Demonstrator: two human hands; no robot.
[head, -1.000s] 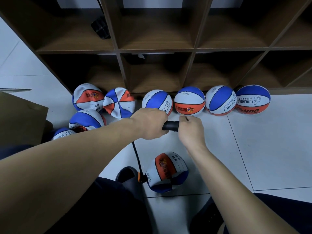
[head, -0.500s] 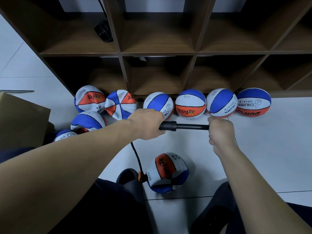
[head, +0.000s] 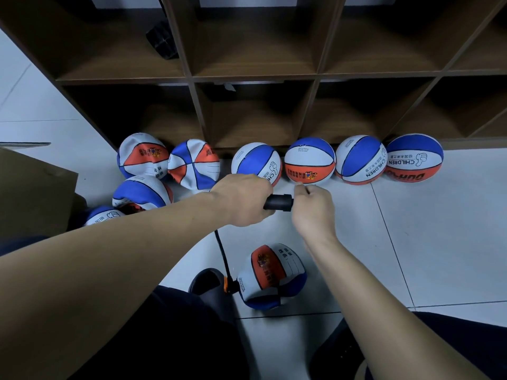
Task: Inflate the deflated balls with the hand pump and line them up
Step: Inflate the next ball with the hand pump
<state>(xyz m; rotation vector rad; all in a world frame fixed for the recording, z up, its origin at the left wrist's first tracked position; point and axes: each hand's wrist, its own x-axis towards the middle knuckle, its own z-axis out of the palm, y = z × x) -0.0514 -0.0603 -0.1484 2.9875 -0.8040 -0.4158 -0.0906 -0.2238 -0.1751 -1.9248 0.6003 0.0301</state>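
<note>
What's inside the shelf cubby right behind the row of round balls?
The cubby behind the round balls looks bare: only dark wood shows. Its front floor edge is hidden by the balls. A black object sits in an upper cubby, at left.

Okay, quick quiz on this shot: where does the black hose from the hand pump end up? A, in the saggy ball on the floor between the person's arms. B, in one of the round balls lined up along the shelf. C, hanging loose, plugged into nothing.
A: the black hose runs down from the hand pump to an orange fitting on the side of the saggy ball lying between the arms.
</note>
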